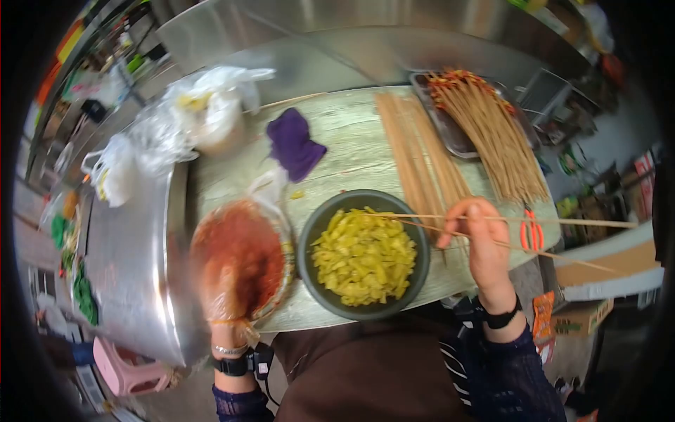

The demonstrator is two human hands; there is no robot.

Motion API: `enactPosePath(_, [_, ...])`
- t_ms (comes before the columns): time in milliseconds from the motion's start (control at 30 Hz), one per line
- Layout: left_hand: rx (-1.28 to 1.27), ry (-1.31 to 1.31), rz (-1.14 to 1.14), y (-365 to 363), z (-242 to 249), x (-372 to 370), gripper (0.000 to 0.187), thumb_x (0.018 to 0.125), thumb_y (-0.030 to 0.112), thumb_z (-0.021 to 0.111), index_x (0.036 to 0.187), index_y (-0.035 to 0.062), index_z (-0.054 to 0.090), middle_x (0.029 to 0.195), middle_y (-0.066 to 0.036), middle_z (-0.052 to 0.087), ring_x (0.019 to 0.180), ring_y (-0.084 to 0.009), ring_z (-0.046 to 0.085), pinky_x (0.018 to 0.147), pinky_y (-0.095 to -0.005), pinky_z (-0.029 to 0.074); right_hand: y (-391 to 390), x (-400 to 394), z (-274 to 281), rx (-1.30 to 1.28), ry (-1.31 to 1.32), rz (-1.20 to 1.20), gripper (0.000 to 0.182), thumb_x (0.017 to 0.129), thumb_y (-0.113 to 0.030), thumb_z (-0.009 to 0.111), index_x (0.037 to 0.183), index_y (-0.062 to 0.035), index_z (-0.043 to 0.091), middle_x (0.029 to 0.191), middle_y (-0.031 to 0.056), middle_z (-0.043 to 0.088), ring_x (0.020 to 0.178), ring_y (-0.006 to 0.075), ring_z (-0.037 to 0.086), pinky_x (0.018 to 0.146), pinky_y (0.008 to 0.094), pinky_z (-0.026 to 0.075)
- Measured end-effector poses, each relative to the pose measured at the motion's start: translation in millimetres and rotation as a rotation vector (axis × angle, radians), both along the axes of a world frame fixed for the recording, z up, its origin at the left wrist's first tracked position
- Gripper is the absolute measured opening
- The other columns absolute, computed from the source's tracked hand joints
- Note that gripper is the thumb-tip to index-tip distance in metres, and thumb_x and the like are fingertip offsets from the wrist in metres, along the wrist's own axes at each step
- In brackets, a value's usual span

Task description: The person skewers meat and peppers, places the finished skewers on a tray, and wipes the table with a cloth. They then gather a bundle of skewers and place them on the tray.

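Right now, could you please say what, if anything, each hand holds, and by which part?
Right hand: two sticks, around mid-length. Left hand: cannot tell.

Pale worn table (351, 158): round dark-grey bowl (362, 311) at near edge, chopped yellow-green pieces (363, 257) inside. Left, just beside: round pale-rimmed basin (288, 261) containing wet red mash (259, 243). Behind both: crumpled purple cloth (295, 144). Back right: thin tan wooden sticks (408, 144); right of these, red-tipped skewers (499, 148), tips over black rectangular tray (450, 133). Orange-handled pliers (532, 232) before skewers.
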State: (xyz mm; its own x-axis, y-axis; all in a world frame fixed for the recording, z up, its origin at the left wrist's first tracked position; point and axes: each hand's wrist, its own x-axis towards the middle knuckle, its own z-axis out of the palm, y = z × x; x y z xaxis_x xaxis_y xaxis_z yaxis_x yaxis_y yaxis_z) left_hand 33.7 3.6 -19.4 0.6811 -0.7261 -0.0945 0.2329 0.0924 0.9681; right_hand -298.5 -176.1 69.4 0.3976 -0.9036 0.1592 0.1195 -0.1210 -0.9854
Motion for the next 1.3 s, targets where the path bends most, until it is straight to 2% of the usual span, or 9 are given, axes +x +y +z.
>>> enactPosePath(67, [0.029, -0.302, -0.020, 0, -15, 8, 0.048, 0.084, 0.016, 0.067, 0.124, -0.0037, 0.051, 0.117, -0.017, 0.060, 0.102, -0.0311, 0.062, 0.089, -0.0443, 0.052, -4, 1, 2, 0.030, 0.033, 0.017, 0.028, 0.100, -0.024, 0.044, 0.095, 0.0011, 0.056, 0.078, 0.0056, 0.056, 0.069, 0.0120, 0.059, 0.064, 0.0232, 0.049])
enactPosePath(133, [-0.004, -0.346, 0.001, -13, 15, -14, 0.035, 0.085, 0.017, 0.063, 0.113, -0.0033, 0.062, 0.114, -0.013, 0.063, 0.102, -0.0227, 0.061, 0.090, -0.0356, 0.049, -7, 2, -2, 0.025, 0.014, 0.027, 0.028, 0.100, -0.024, 0.044, 0.095, 0.0014, 0.056, 0.077, 0.0047, 0.055, 0.068, 0.0107, 0.059, 0.063, 0.0213, 0.049])
enactPosePath(167, [-0.122, -0.090, -0.037, -13, 12, -17, 0.048, 0.084, 0.012, 0.064, 0.126, -0.0045, 0.050, 0.120, -0.016, 0.058, 0.105, -0.0289, 0.060, 0.092, -0.0427, 0.051, -8, 1, -3, 0.025, 0.004, 0.039, 0.028, 0.100, -0.024, 0.044, 0.095, 0.0015, 0.056, 0.077, 0.0043, 0.055, 0.068, 0.0100, 0.059, 0.062, 0.0203, 0.048])
enactPosePath(300, [0.050, -0.421, 0.046, -7, -1, -6, 0.033, 0.086, 0.009, 0.051, 0.115, -0.0043, 0.060, 0.115, -0.013, 0.062, 0.104, -0.0229, 0.059, 0.089, -0.0354, 0.050, -12, 2, -2, -0.033, 0.089, 0.005, 0.033, 0.101, -0.026, 0.042, 0.091, 0.0021, 0.057, 0.075, 0.0036, 0.054, 0.059, 0.0096, 0.057, 0.055, 0.0197, 0.047])
enactPosePath(400, [-0.004, -0.185, 0.083, -10, 1, -20, 0.034, 0.086, 0.008, 0.053, 0.117, -0.0041, 0.057, 0.116, -0.013, 0.061, 0.103, -0.0232, 0.059, 0.085, -0.0339, 0.051, -14, -3, 1, -0.051, 0.109, -0.048, 0.034, 0.101, -0.025, 0.042, 0.089, 0.0026, 0.057, 0.073, 0.0034, 0.053, 0.057, 0.0090, 0.056, 0.054, 0.0198, 0.047])
enactPosePath(733, [-0.018, -0.233, 0.117, -9, -23, -19, 0.031, 0.089, 0.011, 0.058, 0.116, -0.0038, 0.056, 0.108, -0.012, 0.062, 0.088, -0.0198, 0.062, 0.074, -0.0290, 0.053, -9, 1, -6, -0.555, 0.492, 0.038, 0.030, 0.098, -0.020, 0.045, 0.083, 0.0034, 0.058, 0.076, 0.0107, 0.056, 0.061, 0.0171, 0.059, 0.056, 0.0261, 0.048])
enactPosePath(1067, [-0.117, 0.337, -0.358, -17, 18, -36, 0.062, 0.090, 0.045, 0.057, 0.122, -0.0068, 0.049, 0.114, -0.018, 0.061, 0.096, -0.0239, 0.062, 0.077, -0.0327, 0.055, 0, 7, 10, -0.073, -0.191, 0.106, 0.041, 0.101, -0.029, 0.036, 0.085, 0.0033, 0.055, 0.076, 0.0128, 0.058, 0.059, 0.0193, 0.062, 0.054, 0.0275, 0.051])
enactPosePath(1133, [-0.082, 0.321, -0.421, -25, 38, -50, 0.079, 0.089, 0.062, 0.045, 0.124, -0.0091, 0.047, 0.111, -0.020, 0.062, 0.094, -0.0253, 0.064, 0.079, -0.0326, 0.055, 5, 20, 8, -0.074, -0.221, 0.221, 0.044, 0.101, -0.032, 0.035, 0.085, 0.0038, 0.054, 0.076, 0.0148, 0.058, 0.057, 0.0205, 0.061, 0.054, 0.0288, 0.051])
enactPosePath(1300, [-0.121, 0.334, -0.472, -24, 54, -70, 0.067, 0.094, 0.046, 0.048, 0.128, -0.0108, 0.042, 0.112, -0.022, 0.061, 0.101, -0.0290, 0.062, 0.082, -0.0347, 0.053, 25, 41, -1, -0.302, -0.147, 0.305, 0.044, 0.101, -0.034, 0.036, 0.086, 0.0015, 0.056, 0.077, 0.0146, 0.059, 0.058, 0.0188, 0.061, 0.058, 0.0288, 0.051])
